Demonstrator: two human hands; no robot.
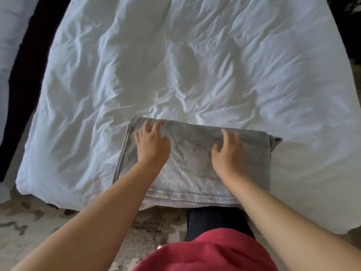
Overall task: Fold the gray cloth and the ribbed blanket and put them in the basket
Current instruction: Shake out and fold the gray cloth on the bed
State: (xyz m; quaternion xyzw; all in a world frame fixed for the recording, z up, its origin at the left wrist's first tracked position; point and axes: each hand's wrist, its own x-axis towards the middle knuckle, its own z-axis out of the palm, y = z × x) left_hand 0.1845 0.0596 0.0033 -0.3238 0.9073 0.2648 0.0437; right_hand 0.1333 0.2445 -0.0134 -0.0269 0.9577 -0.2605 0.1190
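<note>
At the near edge of the bed, about six o'clock in the head view, the gray cloth (191, 173) lies folded into a thick rectangle on a rumpled white duvet (175, 65). Its fleecy nap faces up, and stitched hems run along its near and left edges. A small corner sticks out at the far right, toward three o'clock. The near edge of the cloth reaches the edge of the bed.

The left hand (151, 145) lies palm down on the left half of the cloth, fingers spread and nearly straight, their tips at the far fold. The right hand (226, 153) rests palm down on the right half, fingers loosely spread; neither hand grips anything.

Below the bed, a patterned rug (29, 222) shows at seven o'clock. A dark trouser leg (216, 220) and a red top (205, 253) fill six o'clock. A dark strip (25, 75) runs beside the duvet at nine o'clock.
</note>
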